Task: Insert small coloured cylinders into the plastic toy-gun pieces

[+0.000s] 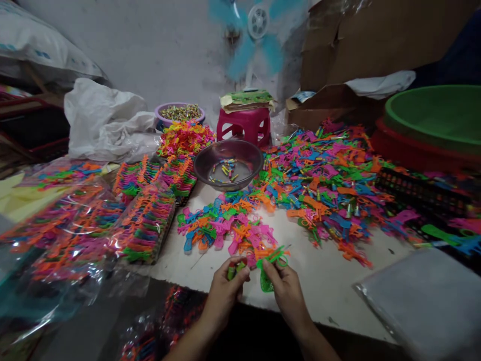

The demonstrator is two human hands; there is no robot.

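Near the table's front edge, my left hand (226,281) is closed around small yellow-green cylinders (235,269) that show between the fingers. Beside it, my right hand (284,286) pinches a green plastic toy gun (266,282) between thumb and fingers. The two hands are a little apart. Just beyond them lies a loose pile of toy guns (229,220) in pink, orange, blue and green. Behind that pile, a dark metal bowl (202,176) holds several small coloured cylinders (227,169).
A larger heap of toy guns (319,180) covers the right. Packed bundles in clear plastic (145,220) lie on the left. At the back are a purple basin (160,111), a pink stool (244,123) and a fan (258,22). Clear bags (421,301) lie front right; green basin (398,108) beyond.
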